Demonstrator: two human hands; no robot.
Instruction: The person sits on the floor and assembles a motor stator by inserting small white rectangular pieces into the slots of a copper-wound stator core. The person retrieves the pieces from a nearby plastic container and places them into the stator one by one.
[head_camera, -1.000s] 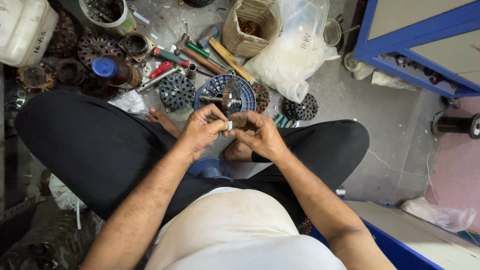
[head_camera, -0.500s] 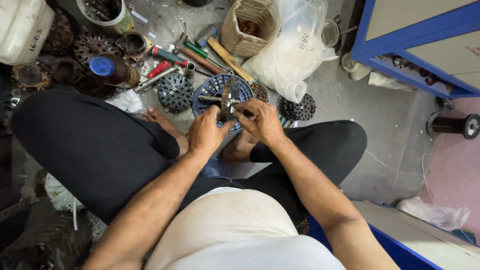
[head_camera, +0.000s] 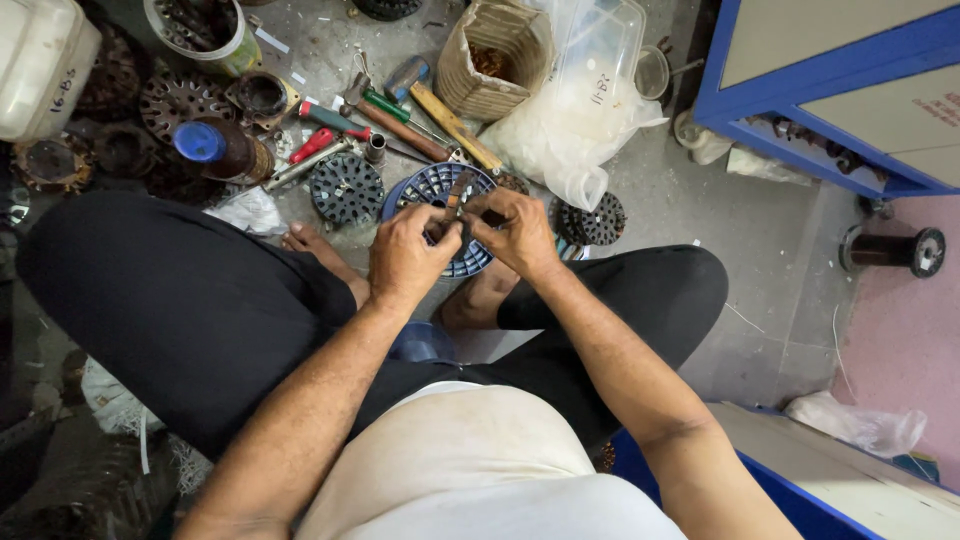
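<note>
I sit cross-legged on the floor. My left hand (head_camera: 410, 255) and my right hand (head_camera: 515, 232) meet over a round blue slotted disc (head_camera: 432, 190) that lies on the floor in front of my feet. Together the fingers pinch a small thin metal piece (head_camera: 458, 195) that points up and away above the disc. Which hand bears most of the piece is hard to tell, since the fingertips overlap. A black toothed disc (head_camera: 346, 188) lies just left of the blue one, and another dark toothed part (head_camera: 592, 222) lies to the right of my right hand.
Screwdrivers and a wooden-handled hammer (head_camera: 440, 108) lie beyond the discs. A woven basket (head_camera: 495, 55), a clear plastic bag (head_camera: 580, 110), a tub of parts (head_camera: 200, 30), a blue-capped bottle (head_camera: 205, 145) and rusty motor parts (head_camera: 175, 100) stand behind. A blue cabinet (head_camera: 830, 80) rises at right, near a wire spool (head_camera: 890, 250).
Both hands have moved forward, away from my lap, to over the blue disc, still pinching the small piece between them.
</note>
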